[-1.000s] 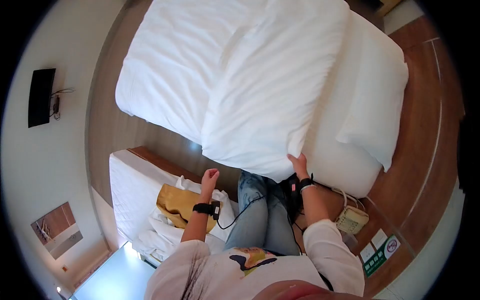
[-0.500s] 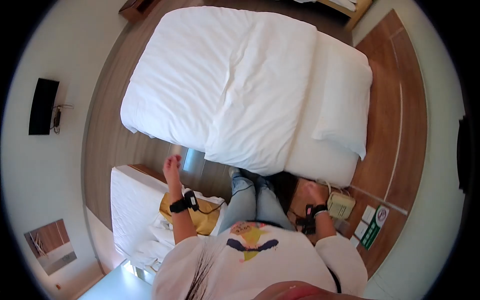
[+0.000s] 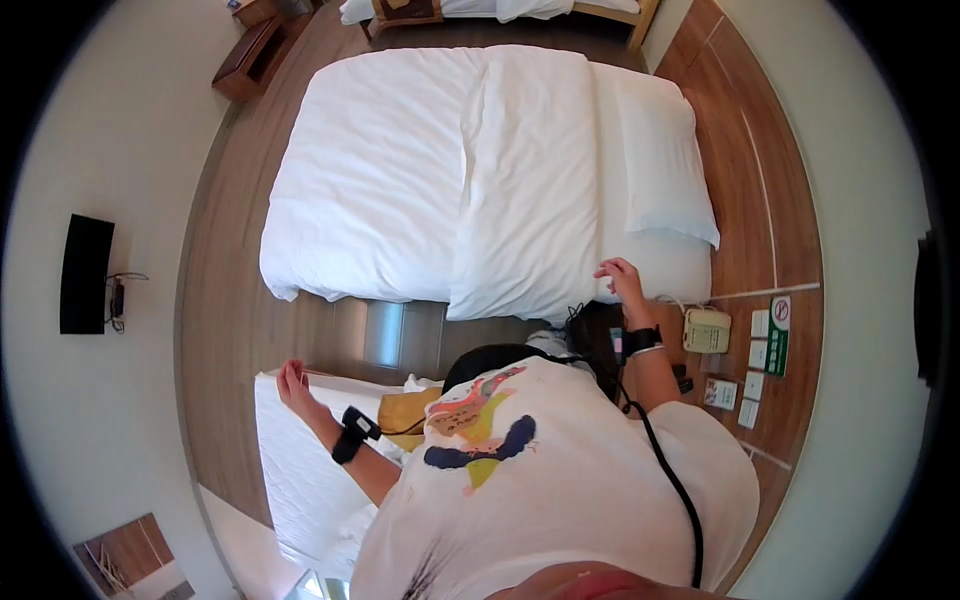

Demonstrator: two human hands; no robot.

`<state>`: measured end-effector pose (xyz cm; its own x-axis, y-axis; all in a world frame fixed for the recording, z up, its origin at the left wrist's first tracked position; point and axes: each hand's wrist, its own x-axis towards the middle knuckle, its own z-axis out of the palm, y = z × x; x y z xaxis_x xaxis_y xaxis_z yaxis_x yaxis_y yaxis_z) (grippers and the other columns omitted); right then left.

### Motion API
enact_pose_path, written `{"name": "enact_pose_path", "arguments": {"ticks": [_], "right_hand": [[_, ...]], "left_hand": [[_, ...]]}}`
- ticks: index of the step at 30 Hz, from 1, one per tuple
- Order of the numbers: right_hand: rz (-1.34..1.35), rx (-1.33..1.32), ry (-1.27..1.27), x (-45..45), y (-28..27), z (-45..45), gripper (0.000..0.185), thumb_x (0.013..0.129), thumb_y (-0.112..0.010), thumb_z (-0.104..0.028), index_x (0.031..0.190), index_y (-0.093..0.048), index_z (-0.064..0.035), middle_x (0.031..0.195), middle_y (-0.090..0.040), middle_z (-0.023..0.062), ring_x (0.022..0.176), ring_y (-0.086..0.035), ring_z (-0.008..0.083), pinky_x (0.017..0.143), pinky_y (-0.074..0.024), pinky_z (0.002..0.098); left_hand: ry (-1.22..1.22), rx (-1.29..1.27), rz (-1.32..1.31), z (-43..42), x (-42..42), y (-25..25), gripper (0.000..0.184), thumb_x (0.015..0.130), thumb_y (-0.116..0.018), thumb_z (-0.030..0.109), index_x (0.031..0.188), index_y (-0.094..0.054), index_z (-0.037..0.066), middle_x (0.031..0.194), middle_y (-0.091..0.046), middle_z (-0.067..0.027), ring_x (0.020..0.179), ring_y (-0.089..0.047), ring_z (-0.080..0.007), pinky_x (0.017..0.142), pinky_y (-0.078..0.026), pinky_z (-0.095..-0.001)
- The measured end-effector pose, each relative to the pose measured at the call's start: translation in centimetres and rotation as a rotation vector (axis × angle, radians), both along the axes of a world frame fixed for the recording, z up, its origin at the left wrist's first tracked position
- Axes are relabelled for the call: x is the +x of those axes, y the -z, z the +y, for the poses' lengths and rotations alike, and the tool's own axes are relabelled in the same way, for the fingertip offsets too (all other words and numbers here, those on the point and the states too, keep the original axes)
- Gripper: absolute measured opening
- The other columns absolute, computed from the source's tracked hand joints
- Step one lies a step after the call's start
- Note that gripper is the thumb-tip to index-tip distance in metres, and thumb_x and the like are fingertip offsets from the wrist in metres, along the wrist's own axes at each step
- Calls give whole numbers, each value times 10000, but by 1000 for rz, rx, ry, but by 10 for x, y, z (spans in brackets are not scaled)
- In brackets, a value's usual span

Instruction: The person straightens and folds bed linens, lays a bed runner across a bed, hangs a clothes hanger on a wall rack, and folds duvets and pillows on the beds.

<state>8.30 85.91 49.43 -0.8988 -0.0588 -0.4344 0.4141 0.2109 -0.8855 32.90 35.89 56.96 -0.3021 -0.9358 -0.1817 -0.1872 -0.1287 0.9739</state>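
A bed with a white duvet (image 3: 380, 180) lies in front of me, its upper part folded back. A white pillow (image 3: 668, 160) rests at the right end. My right hand (image 3: 622, 278) hovers by the near edge of the bed, beside the bare white sheet (image 3: 665, 262), fingers loosely apart and holding nothing; whether it touches the sheet I cannot tell. Out to the left, my left hand (image 3: 293, 385) is raised above the corner of a second white mattress (image 3: 300, 440), with slightly bent fingers and nothing in it. Both wrists wear black straps with devices.
A beige telephone (image 3: 706, 331) and a green no-smoking sign (image 3: 777, 335) are beside the wooden headboard (image 3: 745, 200) at right. A mustard cloth (image 3: 405, 415) lies on the near bed. Wooden floor (image 3: 290, 335) runs between the beds. A black wall screen (image 3: 86, 275) hangs at left.
My right hand has moved from beside the telephone forward to the bed's edge. My left hand has swung lower and outward to the left. The view has shifted, showing more of the far bed.
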Motion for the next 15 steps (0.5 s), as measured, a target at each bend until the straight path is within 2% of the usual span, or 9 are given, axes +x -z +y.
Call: {"name": "enact_pose_path", "arguments": {"ticks": [2, 3, 4, 6, 8, 11, 15], "right_hand": [[-24, 49, 24, 11, -14, -47, 155, 759, -411, -161, 811, -518, -60, 656, -570, 35, 521, -454, 70, 458, -340, 176], [-8, 31, 27, 15, -17, -70, 155, 756, -409, -160, 806, -521, -66, 642, -570, 30, 514, -441, 65, 464, -339, 176], [-13, 58, -11, 13, -12, -87, 160, 758, -405, -165, 810, -521, -67, 655, -571, 32, 541, -461, 65, 491, -346, 184], [44, 44, -43, 11, -21, -124, 166, 755, -417, -178, 804, -520, -57, 650, -571, 29, 594, -514, 83, 497, -359, 207], [70, 30, -48, 6, -25, -155, 164, 755, -417, -177, 803, -520, -59, 648, -567, 26, 601, -517, 83, 505, -361, 208], [132, -35, 8, -8, -24, -205, 166, 753, -415, -182, 800, -520, -62, 644, -556, 21, 613, -514, 82, 523, -358, 211], [74, -75, -76, -36, -11, -305, 164, 745, -416, -185, 795, -521, -71, 638, -550, 19, 631, -512, 82, 529, -350, 212]], "left_hand": [[-100, 6, -11, -8, 27, -12, 183, 766, -451, 193, 875, -504, 56, 827, -543, -29, 793, -504, -120, 687, -353, -249], [-162, 93, 31, -27, 51, 3, 189, 760, -447, 198, 879, -502, 61, 828, -542, -30, 799, -503, -122, 689, -347, -256], [-222, 142, 43, -31, 58, 0, 203, 747, -448, 202, 879, -503, 58, 823, -541, -25, 801, -504, -122, 681, -342, -245], [-305, 268, 106, -55, 88, 28, 212, 737, -450, 213, 865, -502, 52, 813, -538, -26, 797, -505, -122, 656, -341, -231], [-305, 338, 137, -72, 100, 50, 209, 737, -449, 215, 852, -501, 49, 811, -536, -30, 793, -505, -123, 644, -342, -226], [-272, 420, 166, -95, 86, 54, 202, 742, -441, 222, 825, -492, 45, 813, -528, -45, 790, -503, -128, 620, -347, -217], [-164, 392, 218, -155, 44, 39, 202, 773, -414, 220, 836, -484, 42, 804, -521, -46, 753, -492, -130, 635, -359, -222]]}}
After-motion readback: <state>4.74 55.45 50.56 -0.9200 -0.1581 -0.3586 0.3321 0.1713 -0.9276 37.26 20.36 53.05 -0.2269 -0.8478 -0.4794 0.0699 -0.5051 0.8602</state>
